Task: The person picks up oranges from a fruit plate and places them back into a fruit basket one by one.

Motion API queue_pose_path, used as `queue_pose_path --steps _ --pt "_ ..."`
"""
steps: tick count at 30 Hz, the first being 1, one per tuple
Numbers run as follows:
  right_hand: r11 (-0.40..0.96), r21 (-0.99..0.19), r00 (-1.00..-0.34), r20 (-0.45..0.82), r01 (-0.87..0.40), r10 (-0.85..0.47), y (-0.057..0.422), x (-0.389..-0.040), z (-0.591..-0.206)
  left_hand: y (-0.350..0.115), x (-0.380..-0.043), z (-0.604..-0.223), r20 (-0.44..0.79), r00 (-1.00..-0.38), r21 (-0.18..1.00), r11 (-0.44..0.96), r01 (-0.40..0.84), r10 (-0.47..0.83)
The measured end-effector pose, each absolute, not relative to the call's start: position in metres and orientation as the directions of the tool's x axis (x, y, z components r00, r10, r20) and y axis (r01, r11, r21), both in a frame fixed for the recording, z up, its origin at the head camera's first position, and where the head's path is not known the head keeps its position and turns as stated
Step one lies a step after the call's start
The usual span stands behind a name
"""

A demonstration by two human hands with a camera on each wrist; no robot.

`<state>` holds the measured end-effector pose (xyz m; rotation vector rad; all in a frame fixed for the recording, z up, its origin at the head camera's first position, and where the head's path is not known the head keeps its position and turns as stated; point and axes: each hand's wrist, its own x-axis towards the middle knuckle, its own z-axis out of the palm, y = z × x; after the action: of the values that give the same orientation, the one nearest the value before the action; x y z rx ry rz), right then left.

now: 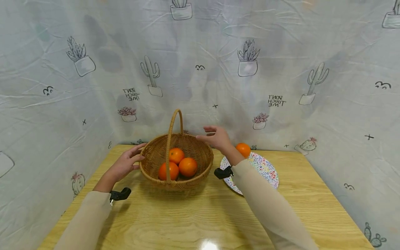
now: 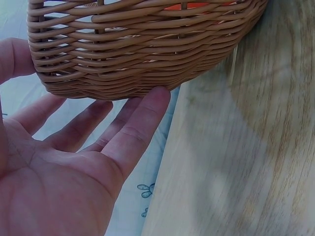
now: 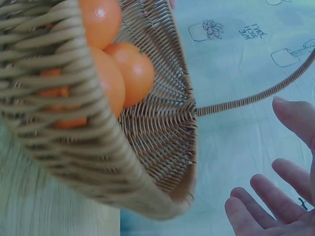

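Observation:
A wicker basket (image 1: 207, 158) with a tall hooped handle (image 1: 170, 139) stands on the wooden table, several oranges (image 1: 188, 167) lying inside it. At its left side my left hand (image 1: 123, 165) touches the outer wall. The left wrist view shows those fingers (image 2: 140, 125) extended against the weave (image 2: 133, 64), with the thumb by the rim. Over the right rim hovers my right hand (image 1: 218, 139), holding nothing. In the right wrist view, its spread fingers (image 3: 275, 191) are apart from the basket's rim (image 3: 192, 132).
Right of the basket lies a round plate (image 1: 265, 168) with a colourful pattern, partly hidden by my right forearm. One orange (image 1: 243, 150) is at its far edge. A printed curtain (image 1: 200, 90) hangs behind and beside the wooden table (image 1: 175, 218).

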<state>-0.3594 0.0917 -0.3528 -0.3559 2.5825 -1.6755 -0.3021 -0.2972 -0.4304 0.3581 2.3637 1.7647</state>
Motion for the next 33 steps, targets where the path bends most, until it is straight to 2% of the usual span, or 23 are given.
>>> queue_pose_path --steps 14,21,33 --pt "0.419 -0.872 -0.962 0.183 -0.254 -0.201 0.130 -0.360 -0.360 -0.294 -0.304 -0.429 0.007 -0.959 0.963 0.256 0.082 0.282" --pt "0.367 -0.901 -0.970 0.185 -0.231 -0.156 0.155 -0.355 -0.368 -0.290 -0.304 -0.427 0.008 -0.962 0.963 0.258 0.082 0.274" --pt "0.391 -0.898 -0.978 0.206 -0.204 -0.038 0.192 -0.352 -0.390 -0.290 -0.302 -0.426 0.002 -0.962 0.961 0.264 0.077 0.273"
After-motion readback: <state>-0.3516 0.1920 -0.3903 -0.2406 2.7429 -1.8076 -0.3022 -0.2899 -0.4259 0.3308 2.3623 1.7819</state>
